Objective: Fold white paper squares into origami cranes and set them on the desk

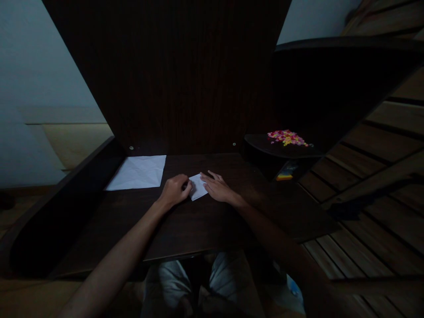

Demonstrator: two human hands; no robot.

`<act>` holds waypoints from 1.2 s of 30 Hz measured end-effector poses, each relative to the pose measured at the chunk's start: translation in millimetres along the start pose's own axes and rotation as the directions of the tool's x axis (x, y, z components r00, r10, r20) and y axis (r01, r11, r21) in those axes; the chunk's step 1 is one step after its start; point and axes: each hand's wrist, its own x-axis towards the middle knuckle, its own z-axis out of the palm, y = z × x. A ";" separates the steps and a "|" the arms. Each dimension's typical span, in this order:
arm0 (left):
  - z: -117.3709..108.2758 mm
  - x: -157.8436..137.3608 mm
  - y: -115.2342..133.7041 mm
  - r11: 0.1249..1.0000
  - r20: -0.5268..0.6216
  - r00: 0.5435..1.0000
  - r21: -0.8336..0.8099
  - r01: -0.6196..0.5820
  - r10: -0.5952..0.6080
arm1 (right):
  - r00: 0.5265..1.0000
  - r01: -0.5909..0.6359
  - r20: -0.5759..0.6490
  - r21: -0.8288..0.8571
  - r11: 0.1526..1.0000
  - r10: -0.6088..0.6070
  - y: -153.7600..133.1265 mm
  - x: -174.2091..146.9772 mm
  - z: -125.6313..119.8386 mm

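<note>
A small folded piece of white paper (198, 187) lies on the dark wooden desk (205, 225), between my two hands. My left hand (175, 191) has its fingers curled in, with thumb and fingertips at the paper's left edge. From the other side my right hand (217, 187) rests with fingers stretched out over the paper's right part, pressing flat on it. A larger creased white sheet (139, 172) lies farther left on the desk, apart from both hands.
A heap of small pink, red and yellow pieces (287, 137) sits on a low corner shelf (281, 151) at right. Below it is a dark item with a yellow-orange edge (285, 173). A raised side board (66, 198) bounds the desk at left; wooden slats (374, 154) stand at right.
</note>
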 end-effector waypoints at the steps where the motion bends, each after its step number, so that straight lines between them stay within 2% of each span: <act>1: 1.6 0.9 -0.5 1.000 0.008 1.000 0.001 0.002 -0.002 | 1.000 -0.002 0.002 -0.004 1.000 0.002 0.1 0.2 0.2; 4: 8.0 2.3 -2.9 0.999 0.128 0.991 -0.007 -0.046 0.047 | 1.000 -0.010 0.003 0.000 1.000 0.010 -0.1 0.5 -0.1; 7: 15.8 0.8 -8.4 0.996 0.309 0.947 -0.019 -0.083 0.085 | 1.000 -0.030 -0.003 0.022 0.999 0.030 -0.6 0.8 -1.3; 10: 20.0 -0.9 -14.7 0.998 0.455 0.889 -0.017 -0.052 0.054 | 0.996 -0.083 -0.015 0.029 0.996 0.083 -1.0 0.9 -2.4; 14: 16.1 0.3 -17.4 1.000 0.548 0.837 0.017 -0.006 -0.004 | 0.980 -0.189 -0.054 0.025 0.982 0.190 -0.8 1.2 -2.5; 20: 12.2 -0.3 -9.5 0.996 0.577 0.814 0.089 0.012 -0.062 | 0.966 -0.222 -0.124 0.064 0.973 0.228 1.2 2.2 -2.2; 25: 18.6 -2.9 -3.4 0.992 0.525 0.846 0.124 0.032 -0.092 | 0.971 -0.108 -0.202 0.110 0.988 0.129 1.6 1.0 -4.2; 28: 20.6 -3.0 -5.8 0.995 0.516 0.853 0.094 0.030 -0.074 | 0.984 -0.059 -0.160 0.103 0.993 0.075 2.6 0.3 -4.8; 32: 20.9 -3.5 -14.6 0.999 0.501 0.865 0.035 0.009 -0.025 | 0.992 -0.064 -0.106 0.088 0.994 0.073 6.5 -0.3 -5.5; 36: 19.1 -3.7 -20.8 0.999 0.513 0.857 0.041 0.020 -0.039 | 0.991 -0.088 -0.091 0.077 0.993 0.095 9.6 -0.8 -7.2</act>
